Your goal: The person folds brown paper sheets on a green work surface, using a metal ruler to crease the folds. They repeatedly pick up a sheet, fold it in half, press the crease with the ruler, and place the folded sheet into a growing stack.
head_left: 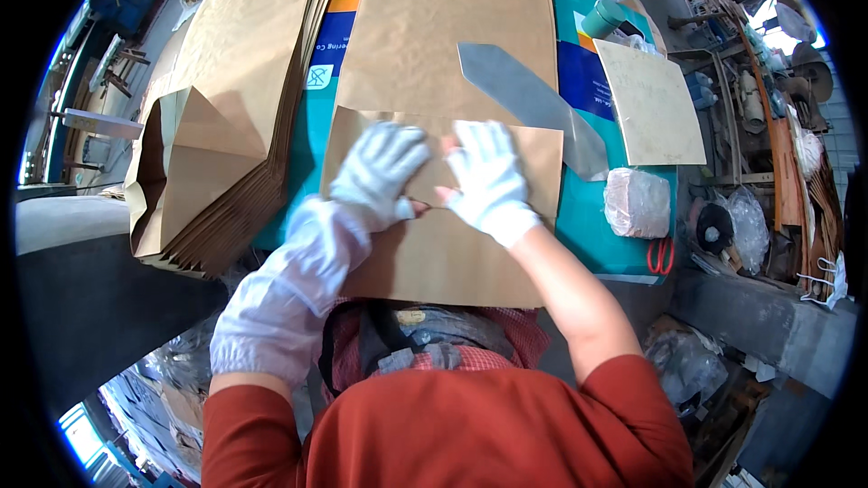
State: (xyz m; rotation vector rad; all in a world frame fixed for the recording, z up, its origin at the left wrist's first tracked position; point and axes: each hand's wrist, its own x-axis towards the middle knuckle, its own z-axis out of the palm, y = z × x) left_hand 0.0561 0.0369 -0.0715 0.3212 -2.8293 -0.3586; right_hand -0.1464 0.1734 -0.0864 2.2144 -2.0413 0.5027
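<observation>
A brown kraft paper bag lies flat in front of me, its near end folded over in a wide band. My left hand, in a white glove and a white sleeve cover, presses on the fold with its fingers stretched out. Beside it my right hand, in a white glove with bare fingertips showing, lies spread on the same fold. Both are slightly blurred and grip nothing. Beyond the fold, a grey pointed metal plate rests slantwise across the paper's right side.
To the left leans a thick stack of brown paper bags, the front one's end opened out. On the right lie a cream board, a plastic-wrapped block and red-handled scissors. A green bottle stands behind them. Printed teal sheeting covers the table.
</observation>
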